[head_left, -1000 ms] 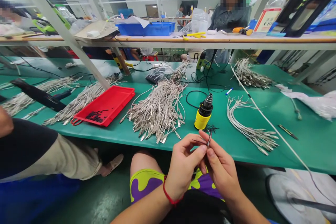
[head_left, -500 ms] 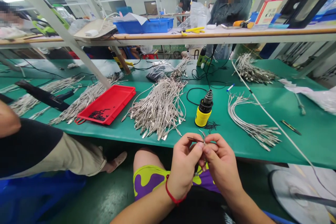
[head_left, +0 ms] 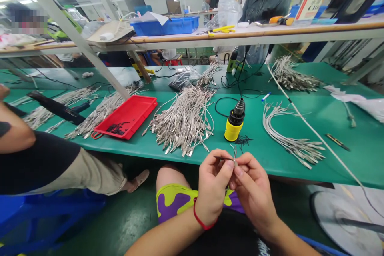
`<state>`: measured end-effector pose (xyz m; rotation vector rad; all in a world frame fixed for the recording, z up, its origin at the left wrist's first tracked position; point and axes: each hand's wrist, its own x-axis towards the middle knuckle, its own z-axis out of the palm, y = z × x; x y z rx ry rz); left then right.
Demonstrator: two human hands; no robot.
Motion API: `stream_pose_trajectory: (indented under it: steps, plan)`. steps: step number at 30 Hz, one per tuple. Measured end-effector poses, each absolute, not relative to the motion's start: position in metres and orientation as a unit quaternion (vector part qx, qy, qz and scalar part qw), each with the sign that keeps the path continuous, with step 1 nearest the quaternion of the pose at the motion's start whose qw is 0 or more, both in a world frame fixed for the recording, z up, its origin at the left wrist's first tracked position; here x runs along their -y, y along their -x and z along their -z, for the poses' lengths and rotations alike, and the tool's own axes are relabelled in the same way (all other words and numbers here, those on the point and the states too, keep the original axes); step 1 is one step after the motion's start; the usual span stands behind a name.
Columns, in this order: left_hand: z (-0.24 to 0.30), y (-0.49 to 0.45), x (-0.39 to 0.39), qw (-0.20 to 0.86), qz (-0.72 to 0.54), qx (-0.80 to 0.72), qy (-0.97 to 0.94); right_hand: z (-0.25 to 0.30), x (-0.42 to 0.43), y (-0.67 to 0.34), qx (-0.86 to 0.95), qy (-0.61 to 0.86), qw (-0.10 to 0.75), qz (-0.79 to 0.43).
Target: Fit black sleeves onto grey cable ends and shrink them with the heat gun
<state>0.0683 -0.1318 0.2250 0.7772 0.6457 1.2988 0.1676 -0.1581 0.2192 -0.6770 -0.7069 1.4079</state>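
Note:
My left hand [head_left: 213,186] and my right hand [head_left: 255,196] are raised above my knees, just in front of the green bench edge. Their fingertips meet on a thin silver cable end [head_left: 234,153], which curves upward. A thin dark sliver [head_left: 222,157] sticks out to the left from my left fingertips, and I cannot tell exactly what it is. Beyond my hands stand a yellow-and-black cylindrical tool [head_left: 234,126] and a small scatter of black pieces [head_left: 243,140]. A red cord circles my left wrist.
Large heaps of braided silver cables [head_left: 183,122] and a red tray [head_left: 124,117] lie on the green bench [head_left: 258,156]. A seated co-worker's arm and torso [head_left: 36,156] fill the left. A shelf with a blue crate [head_left: 162,27] crosses behind.
The silver cable end now stands more upright between my fingertips. My hands have closed in slightly, and the co-worker's arm at the left has risen.

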Motion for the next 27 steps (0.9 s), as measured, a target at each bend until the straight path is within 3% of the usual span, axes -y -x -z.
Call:
stream_pose_trajectory:
  steps: [27]
  plan:
    - [-0.2308, -0.0741, 0.1369, 0.666, -0.576, -0.308, -0.361, -0.2221, 0.1592, -0.1648, 0.276, 0.308, 0.669, -0.617]
